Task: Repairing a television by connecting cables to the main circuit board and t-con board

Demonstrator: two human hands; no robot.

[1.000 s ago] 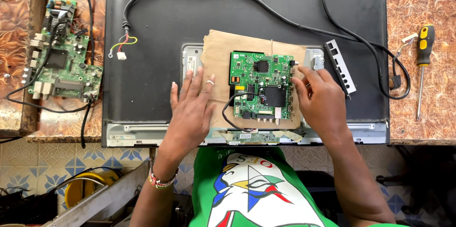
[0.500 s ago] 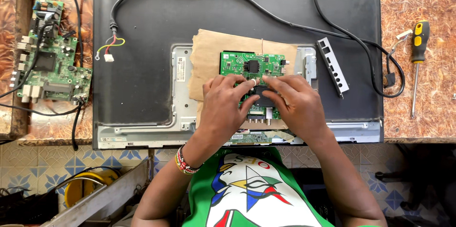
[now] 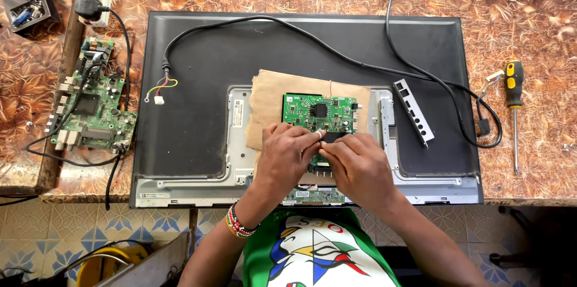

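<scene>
Brown patterned worktop (image 3: 541,10) carries a face-down TV (image 3: 198,82) at its near edge. On cardboard (image 3: 267,100) at the TV's middle lies the green board (image 3: 318,112). My left hand (image 3: 287,156) and right hand (image 3: 356,165) press fingers closed on its near edge; what they pinch I cannot tell. No cable visibly joins it, and a screwdriver (image 3: 514,91) lies untouched at the right edge.

two green circuit boards (image 3: 320,114) (image 3: 90,106), one screwdriver (image 3: 514,100), one cardboard sheet (image 3: 267,106), one metal bracket (image 3: 413,111)
</scene>
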